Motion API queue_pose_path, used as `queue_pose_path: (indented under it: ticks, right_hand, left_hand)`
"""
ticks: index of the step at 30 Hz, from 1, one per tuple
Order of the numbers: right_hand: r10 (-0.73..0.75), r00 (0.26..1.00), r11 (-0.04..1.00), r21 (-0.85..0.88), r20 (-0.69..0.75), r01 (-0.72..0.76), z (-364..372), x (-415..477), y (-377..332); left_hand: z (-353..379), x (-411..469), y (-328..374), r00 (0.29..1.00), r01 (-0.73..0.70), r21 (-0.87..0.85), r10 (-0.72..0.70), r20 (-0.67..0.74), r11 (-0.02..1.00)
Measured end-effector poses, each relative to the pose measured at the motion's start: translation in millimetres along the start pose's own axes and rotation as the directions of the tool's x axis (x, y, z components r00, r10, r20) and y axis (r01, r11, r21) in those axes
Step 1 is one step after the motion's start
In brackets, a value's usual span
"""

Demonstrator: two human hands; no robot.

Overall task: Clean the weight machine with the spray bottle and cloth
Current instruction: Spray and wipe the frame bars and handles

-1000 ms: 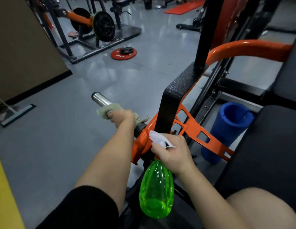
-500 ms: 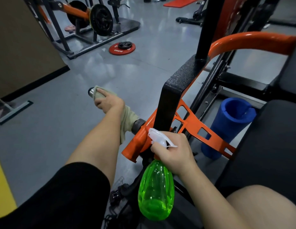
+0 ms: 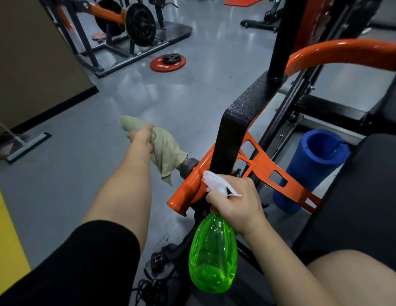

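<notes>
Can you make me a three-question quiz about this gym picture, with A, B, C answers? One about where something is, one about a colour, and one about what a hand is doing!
1. Where is the round red weight plate?
A) on the grey floor
B) on the black seat
C) on a shelf

2. What colour is the see-through plastic spray bottle?
A) blue
B) green
C) pink

3. What is the left hand doing?
A) hanging open
B) gripping the beige cloth
C) waving

Answers:
1 A, the plate lies flat on the floor.
2 B, its body is bright green.
3 B, its fingers curl round the cloth.
</notes>
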State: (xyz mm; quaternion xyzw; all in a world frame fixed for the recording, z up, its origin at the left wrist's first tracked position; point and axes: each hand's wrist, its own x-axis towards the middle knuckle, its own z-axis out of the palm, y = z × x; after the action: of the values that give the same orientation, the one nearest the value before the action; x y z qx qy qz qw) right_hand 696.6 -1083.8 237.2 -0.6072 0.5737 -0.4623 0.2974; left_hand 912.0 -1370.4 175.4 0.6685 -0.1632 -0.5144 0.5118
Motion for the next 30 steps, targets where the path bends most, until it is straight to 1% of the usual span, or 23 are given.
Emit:
queue_pose_path:
  ticks: [1, 4, 6, 8, 10, 12, 16, 17, 19, 20, 21, 23, 24, 25, 27, 28, 29, 30]
  right_hand:
    - [-0.005, 1.000, 1.000, -0.006, 0.003, 0.005, 0, 1, 0]
    - [-0.004, 1.000, 1.000, -0.016, 0.008, 0.004, -1, 2, 1]
    - [-0.001, 1.000, 1.000, -0.001, 0.013, 0.001, 0, 1, 3]
    - [0.001, 1.000, 1.000, 0.004, 0.019, -0.001, -1, 0, 1]
    - [-0.001, 1.000, 1.000, -0.001, 0.028, 0.001, -1, 0, 0]
    - [0.012, 1.000, 1.000, -0.005, 0.021, -0.011, -2, -1, -3]
    - [0.052, 0.998, 0.998, -0.035, 0.040, -0.051, -3, -4, -7]
    - [0.069, 0.996, 0.997, -0.032, 0.051, -0.067, -3, -4, -7]
    - [0.102, 0.993, 0.995, -0.032, 0.065, -0.100, -5, -3, -7]
    - [0.113, 0.991, 0.993, -0.040, 0.073, -0.111, -5, -4, -8]
    - [0.117, 0.989, 0.992, -0.048, 0.085, -0.114, -6, -5, -7]
    - [0.133, 0.986, 0.989, -0.076, 0.104, -0.125, -8, -9, -8]
    - [0.139, 0.984, 0.986, -0.104, 0.113, -0.127, -10, -11, -10]
    - [0.130, 0.984, 0.982, -0.154, 0.124, -0.111, -11, -13, -10]
    - [0.080, 0.985, 0.952, -0.305, 0.150, -0.031, -12, -19, -14]
    - [0.071, 0.985, 0.932, -0.362, 0.156, -0.010, -12, -24, -14]
    - [0.062, 0.986, 0.923, -0.386, 0.155, 0.003, -12, -30, -14]
    - [0.054, 0.988, 0.921, -0.389, 0.143, 0.006, -12, -38, -16]
  left_hand:
    - [-2, 3, -4, 0.999, 0.019, -0.013, -0.018, 0.049, 1.000]
    - [-1, 46, -32, 0.994, 0.028, -0.025, -0.025, 0.106, 0.999]
    - [0, 13, -40, 0.992, 0.021, -0.027, -0.018, 0.122, 0.999]
    - [-2, -31, -45, 0.994, -0.025, 0.004, 0.024, 0.108, 1.000]
    - [-2, -54, -53, 0.991, -0.062, 0.093, 0.051, 0.122, 0.994]
    - [-2, -70, -61, 0.989, -0.028, 0.205, -0.003, 0.148, 0.978]
    - [-9, -87, -73, 0.960, 0.065, 0.334, -0.150, 0.238, 0.940]
    - [-6, -58, -87, 0.953, 0.090, 0.385, -0.191, 0.233, 0.919]
    - [2, -18, -108, 0.953, 0.016, 0.473, -0.157, 0.260, 0.881]
    - [2, -27, -108, 0.948, -0.023, 0.526, -0.149, 0.283, 0.850]
    - [-3, -55, -102, 0.947, -0.079, 0.581, -0.121, 0.297, 0.810]
    - [-18, -134, -87, 0.955, -0.166, 0.580, -0.016, 0.295, 0.797]
    - [-25, -149, -90, 0.951, -0.218, 0.595, 0.031, 0.308, 0.774]
    - [-34, -168, -91, 0.938, -0.296, 0.632, 0.092, 0.334, 0.716]
    - [-45, -184, -95, 0.897, -0.432, 0.722, 0.176, 0.405, 0.540]
    - [-49, -188, -96, 0.886, -0.461, 0.732, 0.210, 0.413, 0.503]
    - [-49, -190, -95, 0.882, -0.470, 0.748, 0.203, 0.426, 0.468]
    - [-51, -193, -93, 0.853, -0.522, 0.740, 0.233, 0.468, 0.425]
